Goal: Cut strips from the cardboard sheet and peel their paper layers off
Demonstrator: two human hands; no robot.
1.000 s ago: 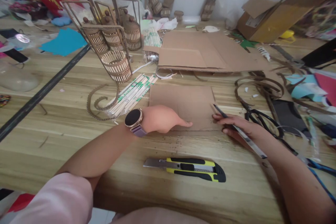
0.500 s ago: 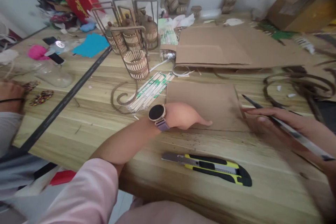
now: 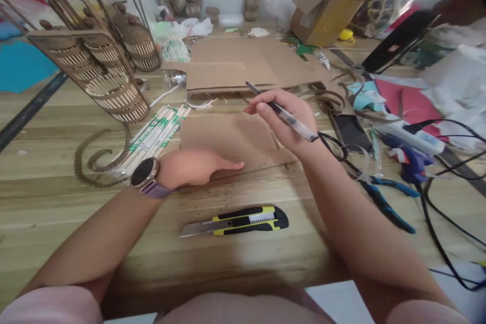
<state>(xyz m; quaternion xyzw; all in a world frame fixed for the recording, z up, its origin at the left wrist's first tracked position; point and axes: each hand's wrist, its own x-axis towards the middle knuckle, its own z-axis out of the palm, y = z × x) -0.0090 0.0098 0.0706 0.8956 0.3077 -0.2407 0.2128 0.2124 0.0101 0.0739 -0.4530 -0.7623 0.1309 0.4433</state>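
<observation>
My left hand (image 3: 193,166), with a round-faced watch on its wrist, lies on a brown piece of cardboard (image 3: 231,134). Its thumb is stretched out to the right along the near part of the piece; the other fingers are mostly hidden. Above the cardboard's right side, my right hand (image 3: 290,114) is closed on a pen (image 3: 292,122) with a dark tip and clear barrel. The tip points up and left, off the surface. A yellow and black utility knife (image 3: 243,221) rests nearer to me, its blade out and pointing left.
Bamboo lantern-like holders (image 3: 114,86) stand at left. Wrapped sticks (image 3: 157,134) and a curled brown strip (image 3: 99,162) lie by my left hand. Larger cardboard (image 3: 235,61) lies beyond. At right are blue-handled pliers (image 3: 391,207), a glue gun (image 3: 412,162) and black cables.
The view has swung right, bringing the pliers and glue gun in. My right hand has moved over the cardboard with the pen. My left hand stays on the cardboard.
</observation>
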